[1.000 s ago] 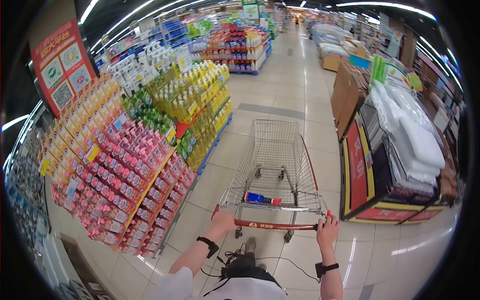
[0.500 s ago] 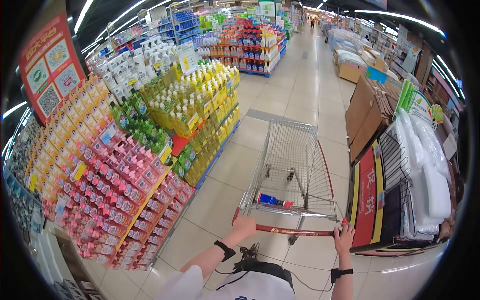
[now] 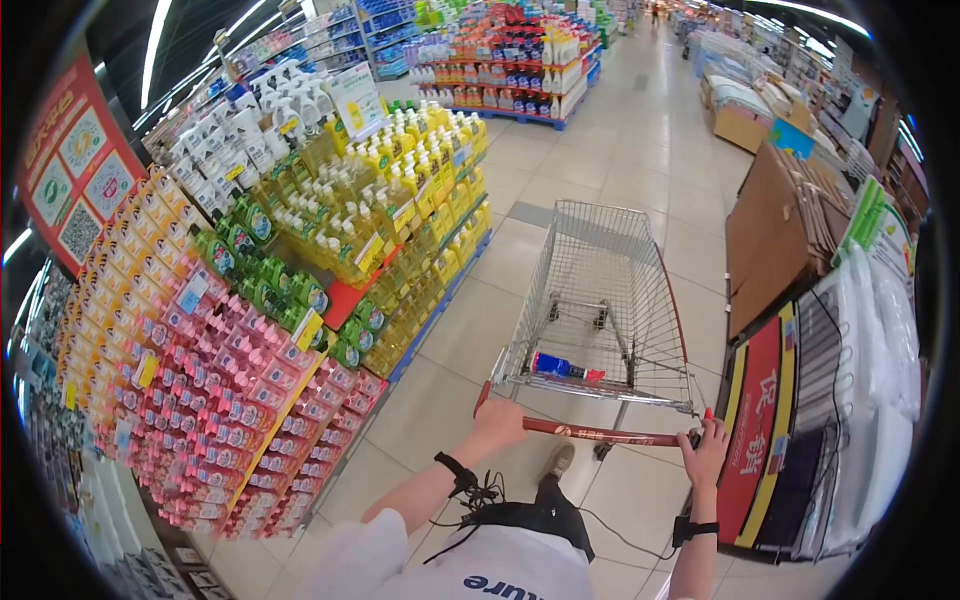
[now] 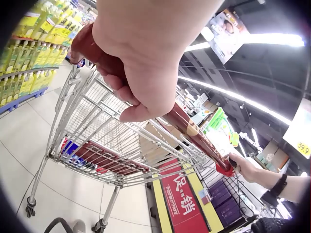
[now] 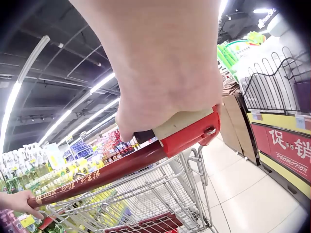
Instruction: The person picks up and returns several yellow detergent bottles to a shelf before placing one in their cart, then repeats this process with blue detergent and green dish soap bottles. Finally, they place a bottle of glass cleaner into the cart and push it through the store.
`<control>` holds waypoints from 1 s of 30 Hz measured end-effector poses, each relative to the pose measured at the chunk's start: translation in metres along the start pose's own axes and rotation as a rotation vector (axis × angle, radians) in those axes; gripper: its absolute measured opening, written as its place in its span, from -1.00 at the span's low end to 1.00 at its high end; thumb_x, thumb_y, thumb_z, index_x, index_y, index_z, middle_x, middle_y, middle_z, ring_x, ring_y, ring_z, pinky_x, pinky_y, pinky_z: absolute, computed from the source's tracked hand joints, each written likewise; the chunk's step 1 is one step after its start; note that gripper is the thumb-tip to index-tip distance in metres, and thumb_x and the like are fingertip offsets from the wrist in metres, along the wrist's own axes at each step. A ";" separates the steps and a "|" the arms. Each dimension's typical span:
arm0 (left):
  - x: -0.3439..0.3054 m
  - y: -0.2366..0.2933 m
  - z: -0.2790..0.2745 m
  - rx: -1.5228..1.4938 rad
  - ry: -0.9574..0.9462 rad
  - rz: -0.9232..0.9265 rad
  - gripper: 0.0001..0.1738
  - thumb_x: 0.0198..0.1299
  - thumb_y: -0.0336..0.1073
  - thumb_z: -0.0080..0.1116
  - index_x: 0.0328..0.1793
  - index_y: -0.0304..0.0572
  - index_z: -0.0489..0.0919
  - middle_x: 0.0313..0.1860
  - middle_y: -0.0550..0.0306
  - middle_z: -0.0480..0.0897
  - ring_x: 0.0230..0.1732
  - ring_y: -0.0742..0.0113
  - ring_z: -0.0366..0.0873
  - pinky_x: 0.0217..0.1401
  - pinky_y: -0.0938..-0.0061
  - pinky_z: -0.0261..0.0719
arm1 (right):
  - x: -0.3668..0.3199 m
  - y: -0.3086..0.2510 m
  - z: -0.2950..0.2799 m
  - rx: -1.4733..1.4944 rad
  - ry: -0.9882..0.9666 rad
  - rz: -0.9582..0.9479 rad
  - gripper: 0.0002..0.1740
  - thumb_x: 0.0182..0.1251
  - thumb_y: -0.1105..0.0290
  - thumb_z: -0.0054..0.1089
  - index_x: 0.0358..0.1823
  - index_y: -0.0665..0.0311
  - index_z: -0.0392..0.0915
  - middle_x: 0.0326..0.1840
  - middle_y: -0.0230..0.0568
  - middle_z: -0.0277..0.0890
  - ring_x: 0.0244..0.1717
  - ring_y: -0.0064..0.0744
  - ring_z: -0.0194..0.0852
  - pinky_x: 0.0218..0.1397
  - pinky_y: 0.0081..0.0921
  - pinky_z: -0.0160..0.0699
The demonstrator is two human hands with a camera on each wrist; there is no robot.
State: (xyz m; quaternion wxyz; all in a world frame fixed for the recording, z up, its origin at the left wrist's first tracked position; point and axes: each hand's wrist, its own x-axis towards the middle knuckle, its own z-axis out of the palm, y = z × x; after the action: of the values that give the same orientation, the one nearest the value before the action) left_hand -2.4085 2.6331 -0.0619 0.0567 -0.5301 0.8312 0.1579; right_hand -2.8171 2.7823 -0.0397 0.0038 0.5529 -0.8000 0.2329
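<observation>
A wire shopping cart [image 3: 598, 275] stands in front of the person, its dark red handle [image 3: 605, 434] spanning between both hands. At the handle's left end, the left hand [image 3: 500, 424] grips the bar; the left wrist view shows its fingers curled underneath. The right hand [image 3: 706, 450] holds the other end, beside the red end piece [image 5: 192, 133], with its fingers mostly hidden in the right wrist view. Inside the cart, near the handle side, lies a blue and red package [image 3: 560, 367].
Stacked pump bottles [image 3: 250, 400] in pink, yellow and green fill the left side. Close on the right stands a red and yellow promotion stand [image 3: 755, 430] with plastic-wrapped white goods, brown boards [image 3: 770, 240] beyond it. A tiled aisle [image 3: 625, 150] runs ahead between displays.
The cart and both hands have shifted rightward in the head view, while the right-hand stand appears nearer. A shoe now shows below the handle. Both hands keep their hold on the bar.
</observation>
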 end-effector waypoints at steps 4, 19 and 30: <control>0.068 0.006 -0.016 -0.015 0.059 -0.016 -0.73 -0.16 -0.08 0.27 -0.39 -0.03 0.76 -0.51 -0.01 0.69 -0.40 -0.04 0.70 -0.28 0.14 0.64 | 0.091 0.016 0.022 -0.014 0.019 -0.023 -0.34 0.05 0.12 0.46 0.10 0.37 0.46 0.22 0.04 0.37 0.20 0.14 0.28 0.26 -0.04 0.33; 0.269 0.032 -0.101 -0.040 -0.053 -0.188 -0.69 -0.07 -0.10 0.21 -0.30 -0.11 0.77 -0.40 -0.01 0.74 -0.29 0.00 0.74 -0.20 0.15 0.68 | 0.369 0.044 0.098 0.098 -0.020 -0.175 -0.52 0.23 0.15 0.32 0.07 0.30 0.51 0.19 -0.05 0.41 0.15 0.09 0.32 0.25 -0.10 0.36; 0.443 -0.007 -0.144 -0.046 -0.120 -0.239 -0.64 0.03 -0.05 0.22 -0.12 0.00 0.78 -0.28 -0.07 0.75 -0.20 -0.08 0.74 -0.09 0.14 0.70 | 0.565 0.027 0.170 0.095 -0.037 -0.227 -0.59 0.33 0.11 0.22 0.06 0.22 0.53 0.17 -0.10 0.43 0.11 0.04 0.33 0.21 -0.12 0.36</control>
State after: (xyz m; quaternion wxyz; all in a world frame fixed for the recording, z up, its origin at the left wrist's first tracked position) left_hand -2.5828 2.2012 -0.0430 0.1127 -0.6161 0.7533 0.2006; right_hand -3.0183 2.2270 -0.0521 -0.0110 0.6437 -0.7203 0.2584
